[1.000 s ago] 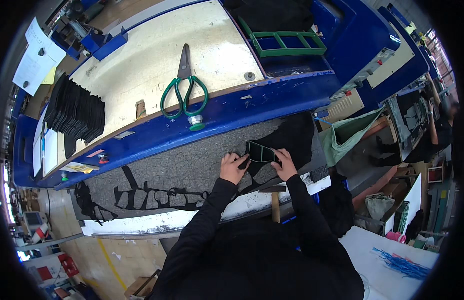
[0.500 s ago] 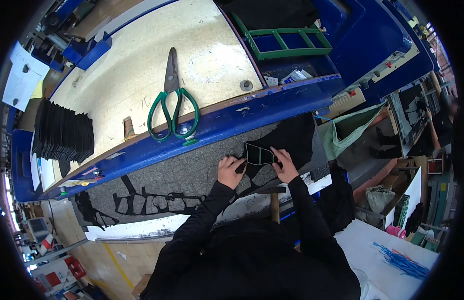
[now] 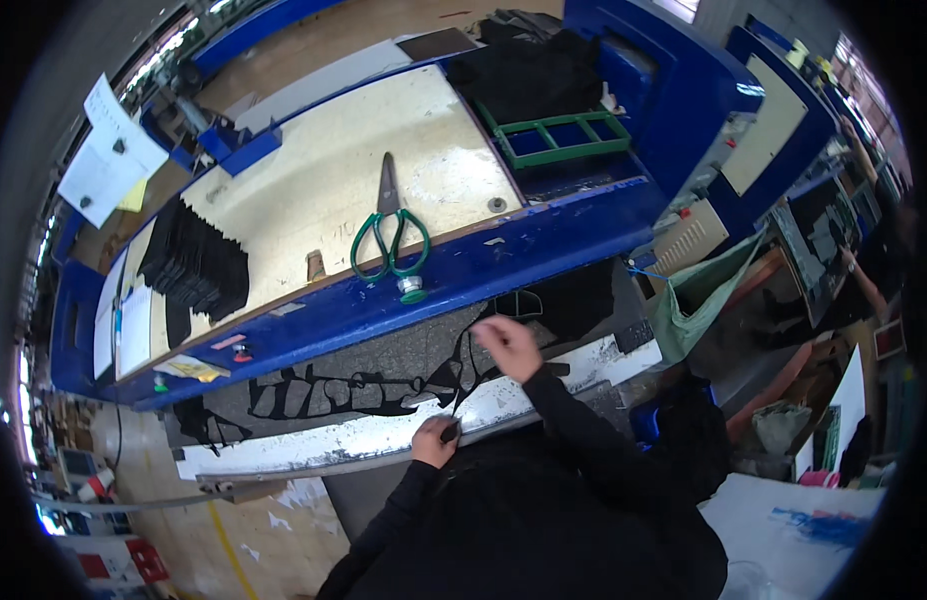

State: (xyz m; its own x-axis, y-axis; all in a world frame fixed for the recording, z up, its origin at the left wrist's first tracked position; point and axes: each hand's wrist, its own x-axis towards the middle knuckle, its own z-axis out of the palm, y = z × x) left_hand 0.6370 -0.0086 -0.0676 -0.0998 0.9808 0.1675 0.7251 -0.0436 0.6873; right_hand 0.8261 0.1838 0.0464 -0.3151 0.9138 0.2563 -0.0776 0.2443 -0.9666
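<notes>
Two hands, left hand [image 3: 435, 440] and right hand [image 3: 508, 345], each with pinching grip on thin black cut-out strip [image 3: 463, 375].

Matt black cloth strip [image 3: 323, 392]; scuffed wood bench top [image 3: 313, 190], glossy plastic-handled scissors [image 3: 388, 235].

Hands [image 3: 435, 440] now apart, left lowered.

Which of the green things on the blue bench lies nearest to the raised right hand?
The small green knob at the bench's front edge, below the green-handled scissors; the green frame lies farther back from the right hand.
</notes>
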